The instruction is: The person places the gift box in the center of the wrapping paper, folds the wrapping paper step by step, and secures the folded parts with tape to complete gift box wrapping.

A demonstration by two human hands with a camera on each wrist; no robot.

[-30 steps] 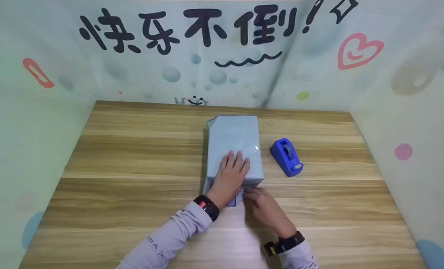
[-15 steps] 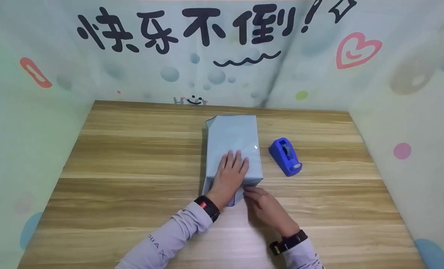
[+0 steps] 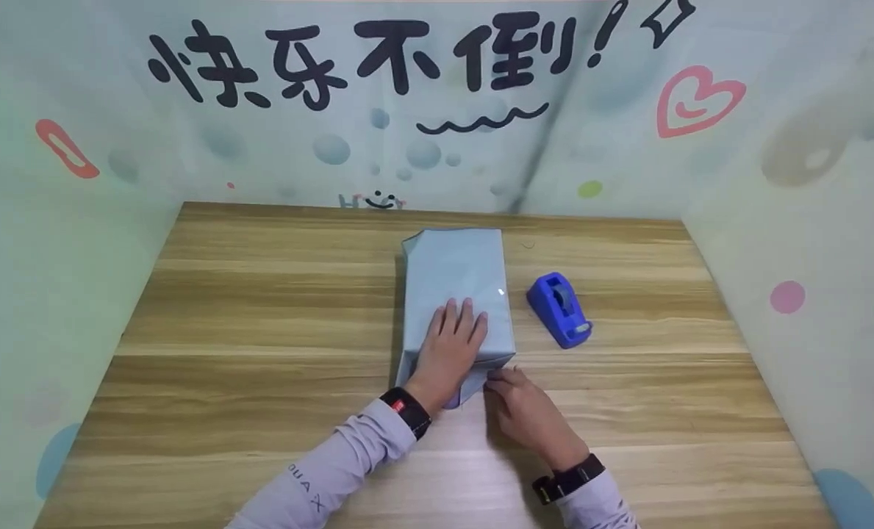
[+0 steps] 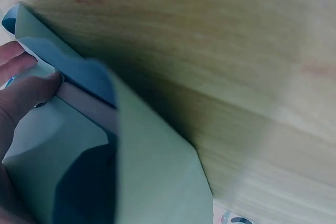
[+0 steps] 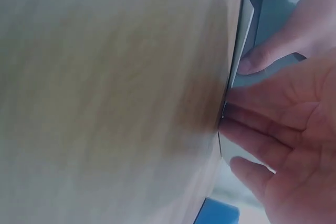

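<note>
Left grip point(image 3: 448, 358) outspread, right grip point(image 3: 531, 413) bent

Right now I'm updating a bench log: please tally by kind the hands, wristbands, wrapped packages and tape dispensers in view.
Left hand and right hand: 2
Left wristband and right wristband: 2
Light blue package: 1
Blue tape dispenser: 1
Total: 6

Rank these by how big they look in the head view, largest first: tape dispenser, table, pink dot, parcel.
1. Table
2. Parcel
3. Tape dispenser
4. Pink dot
</note>
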